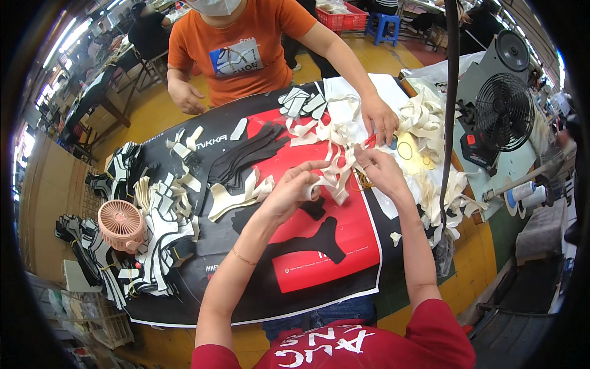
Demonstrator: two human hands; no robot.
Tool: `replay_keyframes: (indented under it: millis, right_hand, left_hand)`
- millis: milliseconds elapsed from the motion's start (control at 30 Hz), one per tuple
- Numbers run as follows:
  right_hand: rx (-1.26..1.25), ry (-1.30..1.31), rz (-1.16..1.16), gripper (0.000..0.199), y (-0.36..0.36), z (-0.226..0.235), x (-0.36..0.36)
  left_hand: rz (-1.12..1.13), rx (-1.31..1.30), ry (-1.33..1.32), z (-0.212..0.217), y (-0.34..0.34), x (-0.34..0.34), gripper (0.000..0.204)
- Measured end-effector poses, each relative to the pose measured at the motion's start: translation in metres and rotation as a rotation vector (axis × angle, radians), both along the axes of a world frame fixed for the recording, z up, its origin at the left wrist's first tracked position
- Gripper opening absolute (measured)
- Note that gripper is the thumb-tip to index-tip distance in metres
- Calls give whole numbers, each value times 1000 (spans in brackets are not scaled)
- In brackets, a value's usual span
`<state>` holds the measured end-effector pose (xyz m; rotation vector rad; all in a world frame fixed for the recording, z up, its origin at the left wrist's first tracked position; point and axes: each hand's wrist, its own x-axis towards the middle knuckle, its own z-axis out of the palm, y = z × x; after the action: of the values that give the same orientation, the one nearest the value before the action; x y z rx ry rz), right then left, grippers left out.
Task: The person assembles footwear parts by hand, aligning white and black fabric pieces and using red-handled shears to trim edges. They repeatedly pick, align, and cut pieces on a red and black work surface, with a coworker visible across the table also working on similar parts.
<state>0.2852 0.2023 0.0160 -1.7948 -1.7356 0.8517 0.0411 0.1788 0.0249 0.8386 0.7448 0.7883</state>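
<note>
Over the right half of the table, my left hand [296, 189] is closed with its thumb and fingers pinched on a cream fabric strip [335, 178]. My right hand [382, 172] is closed too, pinching the strip bundle near its upper end; its fingertips partly hide the cloth. A black curved fabric piece [322, 241] lies flat below my hands. Left of my left hand rests a cream cut piece [236, 198]. Just beyond my right hand, a co-worker's hand [379, 120] reaches down beside a small red object [369, 142], perhaps a tool handle.
Cream scraps [424, 123] heap along the right edge. Black strips [246, 154] lie mid-table. Stacked white-and-black pieces [163, 237] surround a pink fan [120, 225] at left. A black fan [504, 112] stands right. A dark cord [452, 92] hangs before the scraps. Opposite stands a person in orange [239, 55].
</note>
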Motion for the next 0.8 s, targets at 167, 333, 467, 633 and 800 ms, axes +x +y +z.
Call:
replay_keyframes:
  millis: [167,333,467,633,800]
  right_hand:
    - [57,45,130,67,-5,-3,-9]
    - [142,-11,208,54,-19,-4,-23]
    - [192,-241,300,46,-21,-4,-31]
    - [277,-385,520,46,-23,-10,-26]
    - [529,-323,615,35,-24,-12,-17]
  left_hand:
    - [-48,174,132,0,-11,7,42]
    - [-73,291,165,-2,-25,12,45]
    - [-170,394,224,-2,-40,17,44]
    - [-128,520,368,-5,-51,19,45]
    - [-85,441,385,-10,-54,5,43]
